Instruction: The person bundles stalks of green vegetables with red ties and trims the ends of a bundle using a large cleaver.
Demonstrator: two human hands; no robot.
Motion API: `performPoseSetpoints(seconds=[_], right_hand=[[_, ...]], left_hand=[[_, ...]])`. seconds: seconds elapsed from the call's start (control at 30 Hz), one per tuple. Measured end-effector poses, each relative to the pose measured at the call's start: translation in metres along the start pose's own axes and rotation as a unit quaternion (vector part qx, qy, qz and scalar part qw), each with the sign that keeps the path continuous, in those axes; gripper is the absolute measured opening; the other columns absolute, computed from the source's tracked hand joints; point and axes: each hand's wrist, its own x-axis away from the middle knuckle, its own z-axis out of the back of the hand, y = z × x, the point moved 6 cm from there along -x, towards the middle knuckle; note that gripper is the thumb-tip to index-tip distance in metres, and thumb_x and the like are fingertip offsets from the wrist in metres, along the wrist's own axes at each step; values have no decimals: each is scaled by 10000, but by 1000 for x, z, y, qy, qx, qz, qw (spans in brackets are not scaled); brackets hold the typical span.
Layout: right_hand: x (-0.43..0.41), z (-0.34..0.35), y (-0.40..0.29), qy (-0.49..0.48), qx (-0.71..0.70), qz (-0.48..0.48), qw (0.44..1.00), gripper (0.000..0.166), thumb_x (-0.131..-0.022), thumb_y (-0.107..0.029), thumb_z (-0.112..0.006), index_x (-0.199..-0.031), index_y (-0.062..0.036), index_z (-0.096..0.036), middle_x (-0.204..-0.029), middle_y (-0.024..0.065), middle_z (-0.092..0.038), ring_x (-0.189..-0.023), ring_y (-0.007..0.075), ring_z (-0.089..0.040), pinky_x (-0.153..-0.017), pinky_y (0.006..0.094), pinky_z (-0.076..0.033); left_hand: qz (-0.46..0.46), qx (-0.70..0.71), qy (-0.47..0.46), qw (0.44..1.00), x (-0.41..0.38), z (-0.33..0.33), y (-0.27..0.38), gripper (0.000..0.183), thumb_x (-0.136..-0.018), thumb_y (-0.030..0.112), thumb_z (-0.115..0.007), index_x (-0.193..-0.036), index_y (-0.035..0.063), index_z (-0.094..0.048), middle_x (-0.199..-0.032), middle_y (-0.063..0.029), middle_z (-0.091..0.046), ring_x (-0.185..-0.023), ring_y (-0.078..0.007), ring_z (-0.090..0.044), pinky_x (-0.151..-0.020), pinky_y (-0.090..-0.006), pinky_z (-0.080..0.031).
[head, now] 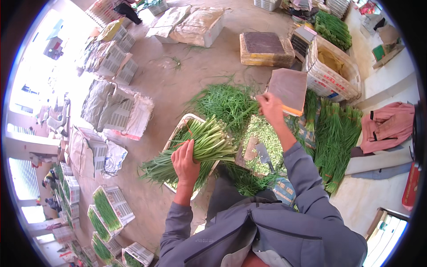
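Observation:
My left hand [186, 163] grips a thick bundle of long green stalks [210, 142], tied with an orange-red band; the pale cut ends point right. Under the bundle is a white plastic basket [190, 117]. My right hand [269, 106] is raised over the far side of the cut pieces, its fingers closed on a thin green stalk or leaf [246, 112]. A heap of loose green leaves [223, 100] lies beyond both hands. Below my right hand, many short chopped stalk pieces [277, 147] cover a surface, with a broad metal blade [263, 153] beside a wooden block [251, 148].
Tied green bundles [337, 143] lie at the right, near a pink jacket [387, 126]. A brown-topped box [287, 87] and a large white crate [333, 71] stand beyond my right hand. Crates of greens [108, 207] and covered crates [110, 106] line the left. A person [128, 11] stands far off.

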Motion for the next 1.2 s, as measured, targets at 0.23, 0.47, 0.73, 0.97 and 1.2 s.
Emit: performPoseSetpoints(seconds=[0.23,0.47,0.73,0.97,1.2], right_hand=[[90,-55,-63,-98,117,312,938,476,-798,-389,-801,-1064,-31,-634,-1076,168,-592,-1029,344,-573,-916,433,-470],[102,-88,-55,-53,115,229,965,528,-738,-349,-847,-1012,22,-589,-976,205,-608,-930,393,-598,-817,459,-496],[104,-107,-39,-95,-9,163,982,485,-759,-214,-827,-1045,18,-512,-893,176,-674,-793,266,-682,-740,383,-539],[83,-86,-44,-95,53,227,968,149,-846,-122,-677,-903,15,-684,-816,179,-702,-764,264,-713,-663,362,-541],[72,-25,-63,-143,-3,245,959,85,-901,-70,-654,-958,-36,-708,-819,103,-713,-776,223,-712,-708,302,-541]], left_hand=[[7,-24,-19,1000,-6,-6,13,683,-677,13,-673,-1348,109,-592,-1233,-67,-636,-1110,-251,-600,-993,-415,-415],[34,-38,-28,998,-1,5,16,621,-728,58,-680,-1340,114,-587,-1213,-80,-636,-1105,-261,-596,-960,-421,-420],[43,-36,-27,998,14,19,18,634,-694,63,-685,-1321,101,-596,-1172,-72,-636,-1080,-245,-608,-955,-405,-432],[71,-9,-43,997,30,14,16,644,-682,41,-704,-1314,105,-596,-1160,-89,-646,-1070,-286,-602,-948,-425,-436],[74,-6,-15,997,28,20,19,649,-680,0,-674,-1315,111,-606,-1176,-61,-661,-1077,-260,-616,-956,-413,-429]])
